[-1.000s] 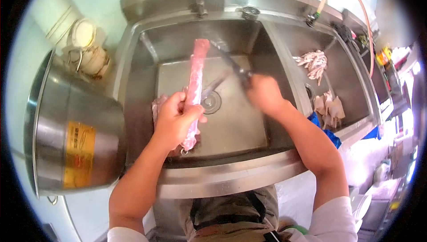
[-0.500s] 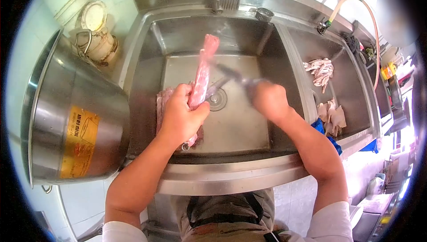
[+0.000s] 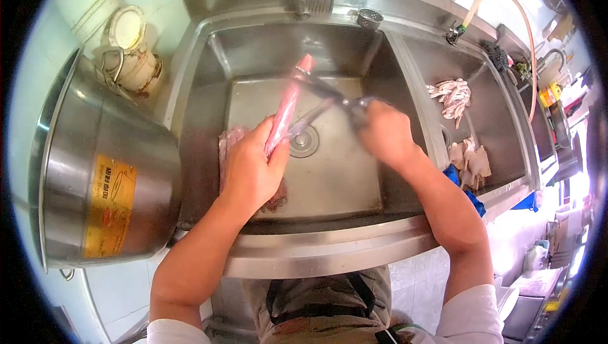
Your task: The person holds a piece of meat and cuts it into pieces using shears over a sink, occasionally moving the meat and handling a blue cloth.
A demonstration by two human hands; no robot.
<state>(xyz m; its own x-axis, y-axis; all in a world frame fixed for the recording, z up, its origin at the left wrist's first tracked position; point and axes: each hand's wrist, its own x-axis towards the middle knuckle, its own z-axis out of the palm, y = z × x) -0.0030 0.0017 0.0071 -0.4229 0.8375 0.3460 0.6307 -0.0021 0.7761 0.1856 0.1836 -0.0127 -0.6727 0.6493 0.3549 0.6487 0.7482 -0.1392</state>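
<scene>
My left hand (image 3: 253,163) is closed around the lower part of a long pink piece of raw meat (image 3: 289,103), which tilts up and away over the large sink basin (image 3: 342,179). In my right hand (image 3: 386,132) is a pair of scissors (image 3: 345,101), blurred by motion, with the blades apart. One blade reaches the meat near its upper end; the other points lower, close to my left hand. More raw meat (image 3: 229,141) lies on the basin floor, partly hidden under my left hand and wrist. The drain (image 3: 305,141) shows between my hands.
A large steel pot (image 3: 145,186) stands at the left, with a stained white bucket (image 3: 139,72) behind it. The smaller right basin (image 3: 500,122) holds pale strips (image 3: 453,98) and pale flat pieces (image 3: 470,163). A tap (image 3: 302,2) and a hose (image 3: 522,15) are at the back.
The scissors' blades have spread wider, and one now reaches the meat's upper part. The meat leans further right in my left hand. The whole view has shifted slightly.
</scene>
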